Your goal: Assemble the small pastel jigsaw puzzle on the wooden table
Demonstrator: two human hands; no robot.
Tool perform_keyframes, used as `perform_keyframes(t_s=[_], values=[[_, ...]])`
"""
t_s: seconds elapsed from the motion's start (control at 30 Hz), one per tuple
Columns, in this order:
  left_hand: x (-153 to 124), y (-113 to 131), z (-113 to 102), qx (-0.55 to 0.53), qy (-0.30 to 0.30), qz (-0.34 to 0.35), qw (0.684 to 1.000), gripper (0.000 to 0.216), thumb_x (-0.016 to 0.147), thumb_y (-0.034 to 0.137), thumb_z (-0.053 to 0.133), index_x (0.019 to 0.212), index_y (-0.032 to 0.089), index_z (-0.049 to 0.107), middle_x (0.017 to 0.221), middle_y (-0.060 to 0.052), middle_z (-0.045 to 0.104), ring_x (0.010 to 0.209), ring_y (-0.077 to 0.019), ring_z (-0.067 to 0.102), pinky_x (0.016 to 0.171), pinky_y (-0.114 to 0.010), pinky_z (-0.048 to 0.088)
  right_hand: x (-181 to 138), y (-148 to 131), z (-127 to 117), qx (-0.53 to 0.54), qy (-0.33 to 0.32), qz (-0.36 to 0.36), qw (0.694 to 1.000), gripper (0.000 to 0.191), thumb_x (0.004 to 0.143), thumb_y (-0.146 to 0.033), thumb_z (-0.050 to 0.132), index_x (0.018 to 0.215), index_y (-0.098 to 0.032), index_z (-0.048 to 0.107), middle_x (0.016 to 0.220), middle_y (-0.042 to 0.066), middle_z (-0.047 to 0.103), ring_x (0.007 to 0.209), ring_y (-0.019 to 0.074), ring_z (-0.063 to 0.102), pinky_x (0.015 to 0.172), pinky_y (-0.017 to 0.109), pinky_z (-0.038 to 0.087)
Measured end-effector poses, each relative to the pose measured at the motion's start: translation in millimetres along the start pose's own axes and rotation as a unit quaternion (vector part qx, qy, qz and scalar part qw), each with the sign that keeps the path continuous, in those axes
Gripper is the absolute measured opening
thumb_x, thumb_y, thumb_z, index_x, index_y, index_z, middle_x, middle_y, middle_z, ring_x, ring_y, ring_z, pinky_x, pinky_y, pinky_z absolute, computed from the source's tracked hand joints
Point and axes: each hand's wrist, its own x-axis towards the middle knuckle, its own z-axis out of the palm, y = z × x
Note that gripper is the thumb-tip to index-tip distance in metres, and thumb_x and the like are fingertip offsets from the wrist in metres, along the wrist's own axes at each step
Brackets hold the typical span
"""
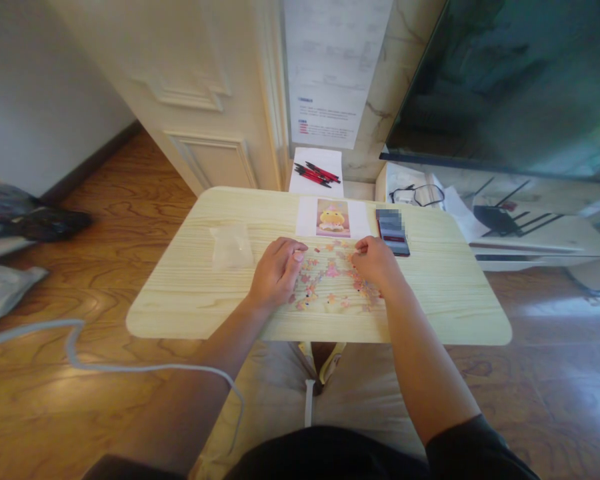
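Observation:
Several small loose puzzle pieces (327, 283) lie scattered on a pale wooden table (190, 293) between my hands. My left hand (276, 270) rests at the left edge of the pile, fingers curled and pressed together over the pieces. My right hand (375, 261) is at the pile's upper right, its fingers pinched on something too small to name. Just beyond the pieces lies a reference picture (333, 218) of a yellow cartoon figure on white paper.
A clear plastic bag (231, 247) lies to the left of my left hand. A phone (393, 231) lies right of the picture. Red and black pens (316, 174) rest on a white sheet behind the table. A white cable (105, 363) crosses the wood floor.

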Motion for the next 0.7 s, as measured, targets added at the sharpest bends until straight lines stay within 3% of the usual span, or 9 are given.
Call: perform_keyframes(t_s=[0.17,0.3,0.5,0.6,0.7], values=[[0,1,0,0.029,-0.03,0.011,0.999,0.035,0.11,0.041,0.04,0.116,0.021,0.068,0.114,-0.009,0.069,0.113,-0.0251,0.063,0.102,-0.044,0.05,-19,-1,-7,0.162,0.013,-0.021,0.987,0.008,0.08,-0.021,0.073,0.084,-0.024,0.066,0.078,-0.001,0.071,0.073,0.018,0.064,0.067,0.03,0.045],[0,4,0,0.043,-0.044,0.01,0.998,0.033,0.109,0.04,0.042,0.117,0.021,0.068,0.115,-0.009,0.069,0.112,-0.0255,0.063,0.1,-0.044,0.05,-46,-5,-9,0.408,-0.057,0.003,0.911,0.022,0.084,-0.041,0.08,0.089,-0.025,0.065,0.078,0.0,0.072,0.063,0.0167,0.061,0.057,0.029,0.047],[-2,5,3,0.106,-0.122,0.071,0.984,0.028,0.1,0.039,0.058,0.119,0.021,0.07,0.111,-0.009,0.072,0.105,-0.0267,0.065,0.095,-0.044,0.05,-68,-13,0,0.52,-0.085,-0.008,0.85,0.024,0.079,-0.036,0.089,0.093,-0.023,0.074,0.09,0.003,0.079,0.084,0.0179,0.073,0.079,0.031,0.056],[-3,7,4,0.12,-0.151,0.091,0.977,0.031,0.098,0.038,0.06,0.124,0.023,0.071,0.113,-0.009,0.072,0.105,-0.0268,0.065,0.095,-0.045,0.049,-69,-11,5,0.515,-0.074,0.0,0.854,0.024,0.077,-0.036,0.09,0.091,-0.023,0.074,0.089,0.003,0.079,0.086,0.0187,0.073,0.082,0.032,0.056],[-2,9,4,0.12,-0.184,0.103,0.97,0.042,0.097,0.034,0.061,0.138,0.028,0.068,0.129,-0.008,0.071,0.121,-0.0292,0.062,0.102,-0.048,0.048,-72,-9,6,0.446,-0.054,-0.002,0.893,0.022,0.079,-0.038,0.086,0.088,-0.022,0.075,0.086,0.003,0.078,0.078,0.0183,0.07,0.075,0.031,0.054]])
